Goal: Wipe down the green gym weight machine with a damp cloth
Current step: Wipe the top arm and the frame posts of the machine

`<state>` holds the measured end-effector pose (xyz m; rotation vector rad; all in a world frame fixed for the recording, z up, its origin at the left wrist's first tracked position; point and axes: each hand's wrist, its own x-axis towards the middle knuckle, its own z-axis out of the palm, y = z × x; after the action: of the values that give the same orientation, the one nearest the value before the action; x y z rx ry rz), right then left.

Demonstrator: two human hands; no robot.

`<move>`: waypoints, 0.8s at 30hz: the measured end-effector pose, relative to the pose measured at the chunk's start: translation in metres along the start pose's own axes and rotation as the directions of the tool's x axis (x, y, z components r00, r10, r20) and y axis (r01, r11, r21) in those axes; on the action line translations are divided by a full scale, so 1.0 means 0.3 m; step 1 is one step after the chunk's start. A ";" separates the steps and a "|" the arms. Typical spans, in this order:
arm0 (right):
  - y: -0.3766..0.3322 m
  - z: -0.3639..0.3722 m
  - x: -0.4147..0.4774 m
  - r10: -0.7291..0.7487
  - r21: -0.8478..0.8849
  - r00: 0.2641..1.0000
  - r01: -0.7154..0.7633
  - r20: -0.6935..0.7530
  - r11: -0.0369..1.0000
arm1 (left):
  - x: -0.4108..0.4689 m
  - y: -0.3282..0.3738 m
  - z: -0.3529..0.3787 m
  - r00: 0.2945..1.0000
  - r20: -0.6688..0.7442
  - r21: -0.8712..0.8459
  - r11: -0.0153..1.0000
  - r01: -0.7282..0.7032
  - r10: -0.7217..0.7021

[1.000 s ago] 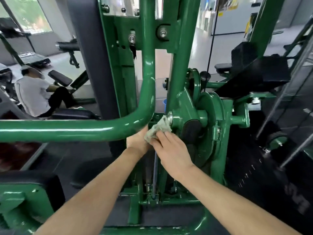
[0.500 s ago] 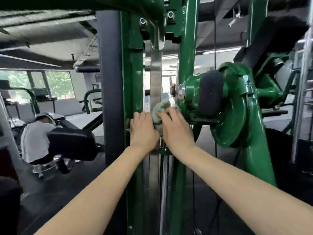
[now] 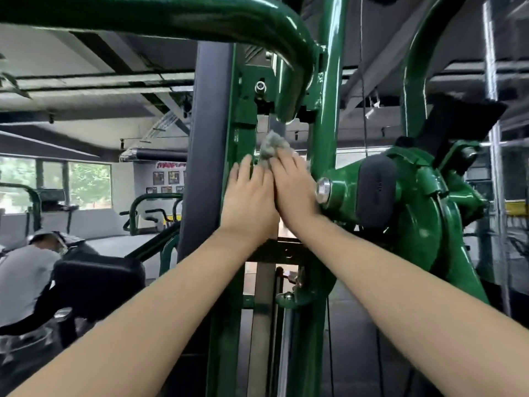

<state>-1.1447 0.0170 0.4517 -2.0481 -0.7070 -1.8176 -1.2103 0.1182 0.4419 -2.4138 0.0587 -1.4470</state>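
The green weight machine [image 3: 326,116] fills the middle of the head view, with upright posts, a curved tube overhead and a round pivot housing [image 3: 423,213] at the right. A crumpled grey-green cloth [image 3: 272,147] is pressed against the steel strip between the two green uprights. My right hand [image 3: 294,190] lies over the cloth with its fingers on it. My left hand [image 3: 247,202] rests flat beside it on the left upright, fingers straight. How the right fingers hold the cloth is hidden.
A dark padded column [image 3: 206,156] stands just left of the uprights. A black pad [image 3: 98,279] juts out at lower left. A person in a white shirt [image 3: 25,276] sits at the far left. More green equipment [image 3: 148,210] stands behind, by the windows.
Both hands have moved up the uprights with the cloth, from the low pivot to just under the curved tube. The camera has tilted up.
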 end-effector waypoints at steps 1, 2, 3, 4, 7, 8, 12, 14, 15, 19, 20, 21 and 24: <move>0.005 0.007 0.041 0.025 0.003 0.999 -0.024 -0.029 1.000 | 0.016 -0.003 0.014 0.999 0.041 0.039 0.999 -0.006 0.005; 0.005 0.009 0.057 0.045 0.010 0.999 -0.045 -0.010 0.999 | 0.021 -0.001 0.029 0.997 0.081 0.076 0.997 -0.012 0.006; -0.001 0.010 0.056 0.054 0.016 0.998 -0.054 0.033 0.998 | 0.019 0.003 0.044 0.995 0.104 0.097 0.995 -0.014 0.004; -0.008 0.015 0.037 0.049 0.018 0.995 -0.051 0.085 0.999 | 0.012 0.007 0.052 0.995 0.099 0.093 0.996 -0.014 0.005; -0.011 0.043 -0.031 0.076 -0.090 0.983 -0.062 0.165 0.994 | 0.005 0.012 0.066 0.997 0.075 0.073 0.997 -0.030 0.025; -0.012 0.049 -0.048 0.091 -0.122 0.980 -0.070 0.176 0.990 | 0.007 0.010 0.072 0.995 0.089 0.076 0.996 -0.042 0.035; -0.040 0.006 -0.087 0.067 -0.239 0.966 -0.005 0.251 0.971 | 0.029 -0.011 0.110 0.982 0.160 0.184 0.974 -0.129 0.099; -0.056 -0.022 -0.065 0.026 -0.307 0.958 0.066 0.284 0.949 | 0.029 -0.013 0.076 0.981 0.174 0.218 0.969 -0.120 0.082; -0.055 -0.031 -0.037 -0.009 -0.377 0.959 0.120 0.284 0.918 | 0.028 -0.009 0.045 0.987 0.153 0.220 0.971 -0.089 0.056; -0.047 -0.026 0.091 -0.032 -0.457 0.977 0.127 0.210 0.880 | 0.024 -0.016 -0.107 0.996 0.066 0.409 0.909 -0.083 0.061; -0.055 -0.023 0.112 0.009 -0.421 0.981 0.076 0.196 0.904 | 0.022 -0.037 -0.124 0.997 0.049 0.441 0.894 -0.072 0.056; -0.067 -0.020 0.122 0.068 -0.366 0.981 0.003 0.180 0.931 | 0.013 -0.060 -0.140 0.998 0.044 0.457 0.887 -0.062 0.047; -0.089 0.026 0.074 0.165 -0.253 0.972 -0.119 0.169 0.960 | -0.046 -0.117 -0.132 0.994 0.016 0.447 0.889 -0.101 0.105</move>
<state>-1.1513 0.0468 0.4701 -2.3847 -0.3852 -1.7155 -1.2558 0.1439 0.4578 -1.9961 -0.1299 -1.2582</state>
